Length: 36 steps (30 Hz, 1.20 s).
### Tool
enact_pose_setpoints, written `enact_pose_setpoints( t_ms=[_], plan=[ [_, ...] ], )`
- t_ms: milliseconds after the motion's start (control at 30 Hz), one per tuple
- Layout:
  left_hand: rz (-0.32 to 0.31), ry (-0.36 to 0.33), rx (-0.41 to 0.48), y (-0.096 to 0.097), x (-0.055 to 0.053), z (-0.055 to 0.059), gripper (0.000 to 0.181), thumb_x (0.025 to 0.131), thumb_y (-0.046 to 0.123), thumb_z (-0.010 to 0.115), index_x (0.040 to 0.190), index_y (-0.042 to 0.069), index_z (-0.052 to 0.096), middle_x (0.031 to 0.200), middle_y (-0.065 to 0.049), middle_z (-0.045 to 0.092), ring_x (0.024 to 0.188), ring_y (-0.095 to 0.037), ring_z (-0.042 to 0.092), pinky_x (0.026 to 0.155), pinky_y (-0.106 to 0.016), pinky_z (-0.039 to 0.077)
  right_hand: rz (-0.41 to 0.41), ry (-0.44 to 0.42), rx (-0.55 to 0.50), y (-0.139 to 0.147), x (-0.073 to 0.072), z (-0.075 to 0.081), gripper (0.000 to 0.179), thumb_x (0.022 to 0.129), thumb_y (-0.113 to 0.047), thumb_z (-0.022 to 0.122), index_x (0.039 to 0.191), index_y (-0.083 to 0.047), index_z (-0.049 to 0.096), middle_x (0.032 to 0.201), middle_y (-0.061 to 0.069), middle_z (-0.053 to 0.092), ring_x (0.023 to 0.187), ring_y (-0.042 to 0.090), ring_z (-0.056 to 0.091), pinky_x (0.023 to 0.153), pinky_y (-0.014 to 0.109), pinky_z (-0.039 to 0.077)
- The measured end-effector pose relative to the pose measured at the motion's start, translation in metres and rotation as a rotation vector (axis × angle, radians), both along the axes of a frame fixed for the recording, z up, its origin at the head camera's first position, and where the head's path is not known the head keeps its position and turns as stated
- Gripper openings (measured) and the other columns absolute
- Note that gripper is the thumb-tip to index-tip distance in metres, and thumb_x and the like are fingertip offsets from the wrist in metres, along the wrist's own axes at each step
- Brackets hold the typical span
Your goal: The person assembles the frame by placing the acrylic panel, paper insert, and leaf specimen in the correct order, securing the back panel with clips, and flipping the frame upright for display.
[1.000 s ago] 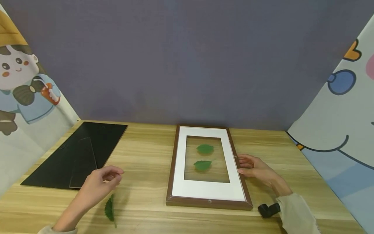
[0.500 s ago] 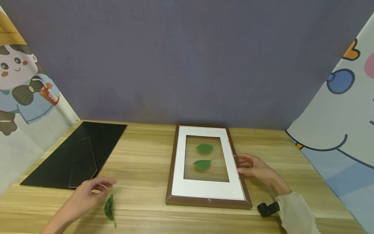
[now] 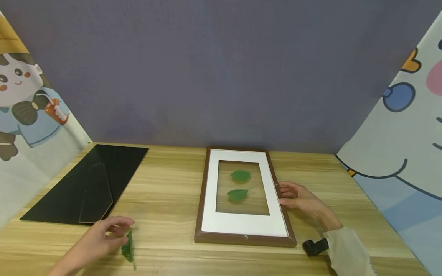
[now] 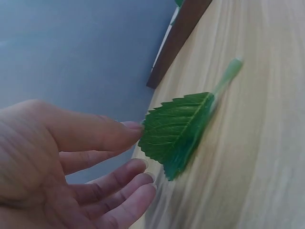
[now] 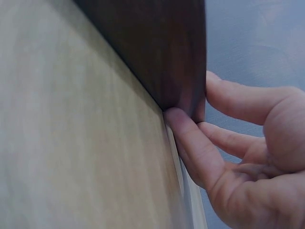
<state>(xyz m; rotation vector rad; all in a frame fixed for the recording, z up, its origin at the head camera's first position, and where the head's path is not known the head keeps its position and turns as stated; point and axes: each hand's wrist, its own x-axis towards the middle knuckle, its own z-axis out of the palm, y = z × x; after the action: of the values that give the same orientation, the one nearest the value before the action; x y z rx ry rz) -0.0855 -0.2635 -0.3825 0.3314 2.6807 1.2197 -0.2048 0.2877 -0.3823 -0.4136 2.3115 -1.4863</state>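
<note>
A green serrated leaf with a pale stem lies on the wooden table to the front left. Over its far end hovers my left hand; its thumb tip comes right up to the leaf edge in the left wrist view, and the other fingers are spread loosely below. A brown picture frame with a white mat lies flat in the middle. Two green leaves, an upper one and a lower one, show inside the mat's opening. My right hand grips the frame's right edge between thumb and fingers.
A black backing board with a stand flap lies at the table's left side. Beside my right sleeve is a small black object. A grey wall panel rises behind the table, with cartoon-printed panels on both sides.
My left hand has come down and toward the front left, close to the loose leaf. The right hand and the frame have kept their places.
</note>
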Motion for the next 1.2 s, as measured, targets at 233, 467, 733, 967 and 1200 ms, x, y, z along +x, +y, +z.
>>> enact_pose_setpoints(
  t_ms=[233, 467, 733, 967, 1200],
  plan=[
    [-0.045, 0.024, 0.009, -0.005, 0.0, -0.008, 0.036, 0.08, 0.002, 0.071, 0.113, -0.009, 0.06, 0.104, -0.015, 0.065, 0.079, 0.002, 0.054, 0.064, -0.021, 0.051, -0.013, 0.008, 0.009, -0.003, 0.001, -0.002, 0.071, 0.089, -0.013, 0.066, 0.143, 0.012, 0.025, 0.135, 0.036, 0.037, 0.122, 0.043, 0.045, 0.089, 0.031, 0.052],
    [-0.059, -0.032, 0.048, -0.005, -0.002, -0.009, 0.034, 0.08, -0.004, 0.068, 0.112, -0.012, 0.059, 0.102, -0.009, 0.061, 0.077, 0.004, 0.049, 0.063, -0.021, 0.05, -0.017, 0.005, 0.002, -0.003, 0.002, -0.002, 0.071, 0.089, -0.012, 0.066, 0.143, 0.013, 0.025, 0.133, 0.035, 0.038, 0.121, 0.041, 0.045, 0.089, 0.029, 0.05],
    [0.029, -0.087, 0.025, 0.003, -0.004, -0.009, 0.032, 0.077, -0.006, 0.07, 0.108, -0.009, 0.063, 0.098, -0.008, 0.059, 0.075, 0.004, 0.046, 0.063, -0.021, 0.05, -0.035, 0.009, 0.012, -0.001, 0.001, -0.002, 0.072, 0.089, -0.012, 0.066, 0.143, 0.012, 0.026, 0.135, 0.035, 0.038, 0.122, 0.042, 0.045, 0.09, 0.03, 0.051],
    [0.08, -0.116, -0.006, 0.005, -0.006, -0.011, 0.029, 0.077, -0.007, 0.07, 0.105, -0.007, 0.065, 0.096, -0.006, 0.059, 0.074, 0.003, 0.047, 0.062, -0.022, 0.05, -0.053, 0.005, 0.034, -0.002, 0.001, 0.0, 0.072, 0.089, -0.014, 0.067, 0.143, 0.01, 0.027, 0.136, 0.035, 0.037, 0.124, 0.044, 0.043, 0.091, 0.032, 0.051],
    [0.096, -0.082, -0.088, 0.006, -0.007, -0.014, 0.026, 0.077, -0.006, 0.069, 0.103, -0.004, 0.066, 0.092, -0.003, 0.062, 0.072, 0.004, 0.048, 0.062, -0.02, 0.048, -0.028, 0.013, 0.023, -0.004, 0.004, 0.001, 0.072, 0.09, -0.012, 0.066, 0.143, 0.012, 0.025, 0.135, 0.036, 0.036, 0.123, 0.045, 0.044, 0.091, 0.036, 0.051]
  ],
)
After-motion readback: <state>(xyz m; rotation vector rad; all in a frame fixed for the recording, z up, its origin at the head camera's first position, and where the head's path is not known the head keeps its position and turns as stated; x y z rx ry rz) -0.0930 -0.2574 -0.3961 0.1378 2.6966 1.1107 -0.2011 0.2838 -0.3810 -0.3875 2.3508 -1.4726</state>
